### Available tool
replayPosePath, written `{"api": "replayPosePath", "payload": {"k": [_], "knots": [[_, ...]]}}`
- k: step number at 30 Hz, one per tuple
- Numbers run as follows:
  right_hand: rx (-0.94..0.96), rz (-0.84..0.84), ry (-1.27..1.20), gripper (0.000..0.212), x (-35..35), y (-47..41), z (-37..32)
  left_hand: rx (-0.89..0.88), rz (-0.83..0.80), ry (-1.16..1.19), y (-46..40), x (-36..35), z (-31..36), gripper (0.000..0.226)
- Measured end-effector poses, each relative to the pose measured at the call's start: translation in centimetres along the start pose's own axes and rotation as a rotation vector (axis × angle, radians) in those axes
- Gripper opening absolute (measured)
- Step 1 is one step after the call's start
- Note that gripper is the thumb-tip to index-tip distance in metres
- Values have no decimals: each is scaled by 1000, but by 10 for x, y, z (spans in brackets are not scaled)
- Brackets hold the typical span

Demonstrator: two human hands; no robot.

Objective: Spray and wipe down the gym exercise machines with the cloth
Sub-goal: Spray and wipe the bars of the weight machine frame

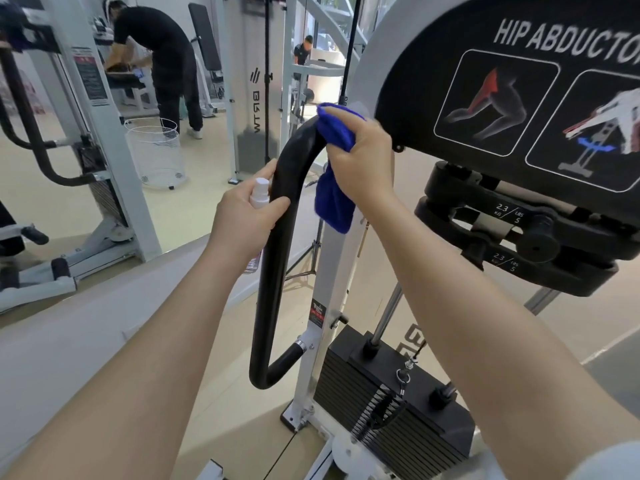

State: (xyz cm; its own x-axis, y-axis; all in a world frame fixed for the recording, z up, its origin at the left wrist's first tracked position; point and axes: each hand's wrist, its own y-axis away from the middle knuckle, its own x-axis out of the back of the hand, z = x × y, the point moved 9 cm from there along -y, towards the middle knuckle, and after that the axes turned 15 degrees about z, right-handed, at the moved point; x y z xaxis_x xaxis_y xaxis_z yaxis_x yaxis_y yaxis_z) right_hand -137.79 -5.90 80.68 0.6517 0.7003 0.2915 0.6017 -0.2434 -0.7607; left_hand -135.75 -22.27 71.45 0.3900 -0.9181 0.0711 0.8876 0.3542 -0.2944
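spray bottle (pixel 259 192) left of handle bar (pixel 277 244) | cloth (pixel 335 168) right | weight stack (pixel 398 403) below

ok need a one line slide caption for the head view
Right hand wipes the black handle with a blue cloth; left hand holds a spray bottle.

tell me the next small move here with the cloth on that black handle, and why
Probably slide the right hand and the blue cloth down the black padded handle. The cloth sits only at the top of the bend, so the long straight part below looks unwiped. The left hand holds both the spray bottle and the handle midway, so it may need to shift aside.
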Motion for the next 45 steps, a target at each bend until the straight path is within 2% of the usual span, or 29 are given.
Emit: {"api": "replayPosePath", "payload": {"k": [2,3,7,9,12,17,21,23,25,27,28,30,33,36,41,45], "knots": [[-28,20,0,46,0,6,-4,0,3,-12,0,0,1,54],[20,1,24,46,-2,14,-9,2,6,-11,0,1,1,55],[460,-203,240,41,-11,57,-34,0,9,-28,-3,2,2,54],[527,-194,324,41,-11,49,-34,0,5,-39,-3,2,2,55],[493,-100,327,43,-5,29,-34,0,-1,-46,-3,2,1,55],[299,1,171,47,-8,44,-23,-3,5,-28,-2,3,-1,54],[580,-133,287,47,-12,67,-33,8,23,-26,-3,2,-3,54],[601,-152,359,46,-7,47,-29,17,23,-25,-2,1,-4,53],[359,-74,403,48,3,7,-12,16,15,-20,0,1,-2,52],[55,-85,367,50,7,-22,18,15,14,-17,1,3,-1,52],[4,-98,337,51,6,-26,23,18,19,-11,1,4,0,53],[53,-133,294,52,1,-17,12,21,20,2,-1,4,1,53],[294,-182,283,51,-6,10,-19,21,26,22,-3,3,-1,53],[458,-210,435,50,-3,1,-27,39,27,43,-2,2,-3,53],[352,-148,546,43,-5,-8,-31,70,50,47,-2,3,-3,49],[477,-195,494,40,-22,66,-44,150,120,159,11,7,-19,47]]}}
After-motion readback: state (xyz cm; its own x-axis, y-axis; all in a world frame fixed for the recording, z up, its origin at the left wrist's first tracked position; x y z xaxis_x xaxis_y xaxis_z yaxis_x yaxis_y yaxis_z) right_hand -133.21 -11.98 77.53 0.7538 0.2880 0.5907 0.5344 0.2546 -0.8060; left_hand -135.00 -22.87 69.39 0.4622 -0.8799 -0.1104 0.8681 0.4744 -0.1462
